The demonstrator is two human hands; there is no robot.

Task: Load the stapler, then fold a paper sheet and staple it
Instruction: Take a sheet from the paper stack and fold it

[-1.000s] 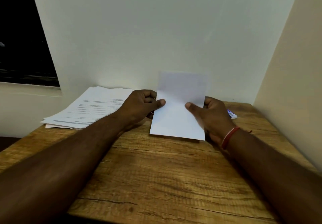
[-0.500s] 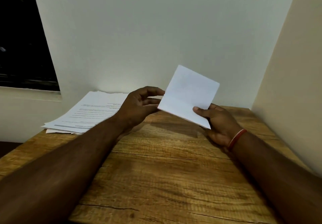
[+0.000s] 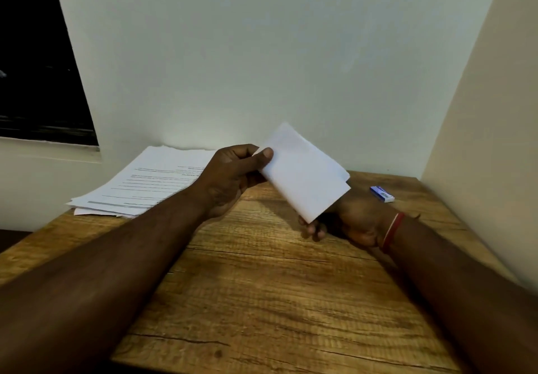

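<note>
Folded sheet (image 3: 305, 171) held up off surface (image 3: 262, 301), long axis tilted from upper left down to lower right. L hand (image 3: 233, 175) pinching upper-left edge, thumb on top. R hand (image 3: 349, 219) mostly hidden behind sheet, fingertips at lower corner; grip there can't tell for sure. Stapler not visible. Small blue box (image 3: 382, 193), prob. staples, lying near R hand, so R nearer for next reach. Paper stack (image 3: 139, 184) far left.

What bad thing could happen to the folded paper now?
The folded paper is held off the table, pinched only at a corner by the left hand with the right hand underneath, so it might slip or spring open. No stapler is visible, so finding it could mean loosening that grip.
</note>
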